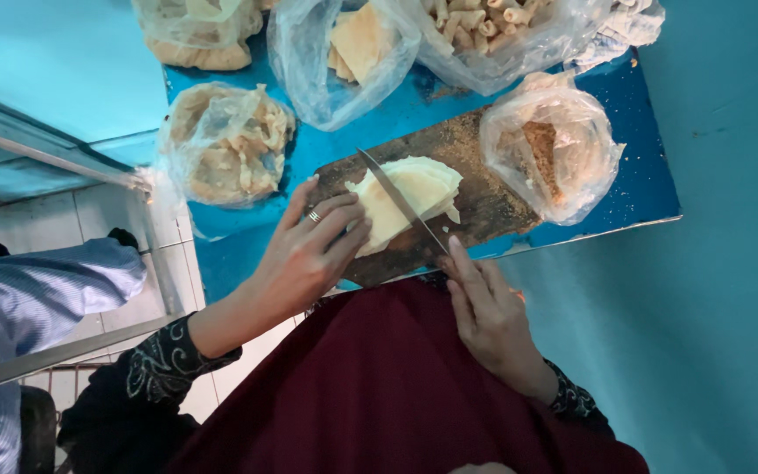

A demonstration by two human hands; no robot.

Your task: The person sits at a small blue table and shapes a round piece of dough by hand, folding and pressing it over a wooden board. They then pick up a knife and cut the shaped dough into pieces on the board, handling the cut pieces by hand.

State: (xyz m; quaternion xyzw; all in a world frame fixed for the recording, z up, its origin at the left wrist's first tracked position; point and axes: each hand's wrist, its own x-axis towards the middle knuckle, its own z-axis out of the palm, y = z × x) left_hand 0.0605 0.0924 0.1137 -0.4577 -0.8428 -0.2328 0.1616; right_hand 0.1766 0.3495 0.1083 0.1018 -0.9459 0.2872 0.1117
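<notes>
Stack of pale wrappers (410,200) sits on wooden board (475,189), mid table. Left hand (313,250) pins its near-left edge, fingers flat, not clenched. Right hand (484,312) grasps knife (399,200); blade lies diagonally across stack, running far-left to near-right. Crumb bag (559,149) right.

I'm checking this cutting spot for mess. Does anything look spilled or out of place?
Yes: brown crumbs lie scattered on the blue table beside the open crumb bag. Otherwise the knife sits across the wrapper stack on the cutting board.
</notes>
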